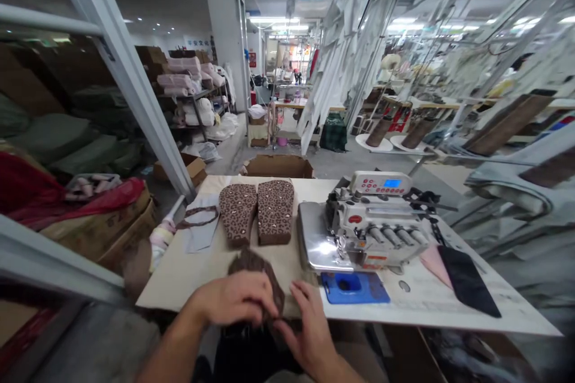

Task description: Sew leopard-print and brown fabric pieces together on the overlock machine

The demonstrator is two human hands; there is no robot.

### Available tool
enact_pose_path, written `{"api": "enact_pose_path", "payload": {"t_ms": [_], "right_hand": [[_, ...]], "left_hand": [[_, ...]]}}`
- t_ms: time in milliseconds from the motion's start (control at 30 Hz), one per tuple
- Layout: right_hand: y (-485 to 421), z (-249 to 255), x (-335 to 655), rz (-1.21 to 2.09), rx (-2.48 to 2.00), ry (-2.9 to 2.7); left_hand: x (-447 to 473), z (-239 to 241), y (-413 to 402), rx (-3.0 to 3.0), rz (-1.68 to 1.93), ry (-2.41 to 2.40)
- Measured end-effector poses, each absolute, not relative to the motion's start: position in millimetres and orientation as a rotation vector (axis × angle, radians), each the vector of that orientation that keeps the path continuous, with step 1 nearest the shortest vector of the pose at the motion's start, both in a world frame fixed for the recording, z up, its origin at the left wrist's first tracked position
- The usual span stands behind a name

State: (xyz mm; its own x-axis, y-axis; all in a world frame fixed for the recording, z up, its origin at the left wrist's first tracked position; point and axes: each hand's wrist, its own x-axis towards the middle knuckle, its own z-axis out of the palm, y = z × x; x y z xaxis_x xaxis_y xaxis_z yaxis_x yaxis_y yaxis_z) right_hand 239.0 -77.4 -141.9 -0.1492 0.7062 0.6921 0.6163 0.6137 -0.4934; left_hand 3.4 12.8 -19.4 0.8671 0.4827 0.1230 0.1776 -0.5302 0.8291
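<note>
Brown fabric [251,260] held in left grip [238,298], near leopard-print pieces [275,210]

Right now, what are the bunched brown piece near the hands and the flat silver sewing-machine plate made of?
Bunched brown piece: probably soft, dull cloth; it folds, though blurred.
Flat silver plate: seemingly polished metal; it glints brightly.

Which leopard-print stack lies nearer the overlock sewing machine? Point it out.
The right-hand leopard-print stack, beside the overlock sewing machine; the left-hand leopard-print stack lies farther off, near the grey sheet.
</note>
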Motion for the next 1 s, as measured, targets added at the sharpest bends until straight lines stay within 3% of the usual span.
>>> {"api": "enact_pose_path", "payload": {"t_ms": [67,133,300,467,667,833,900,1000], "right_hand": [[-61,-129,224,0.234,-0.971,-2.039],[-40,-113,218,0.356,-0.841,-2.176],[6,-85,230,0.054,-0.996,-1.861],[-18,-109,226,0.122,-0.904,-2.052],[-55,-115,197,0.357,-1.022,-2.187],[-32,-88,203,0.888,-0.91,-2.456],[-11,-77,213,0.782,-1.119,-2.379],[15,-65,227,0.302,-1.339,-2.179]], "left_hand": [[-9,-12,-7,2.087,0.417,0.326],[-25,-10,-11,2.126,0.609,0.607],[-60,-52,8,2.358,1.173,1.462],[-66,-96,-2,2.433,1.117,1.344],[-29,-50,-44,2.266,0.902,0.967],[-32,-11,-33,2.382,1.046,1.01],[-44,-13,-16,2.441,1.148,1.189],[-55,-35,8,2.511,1.253,1.478]]}}
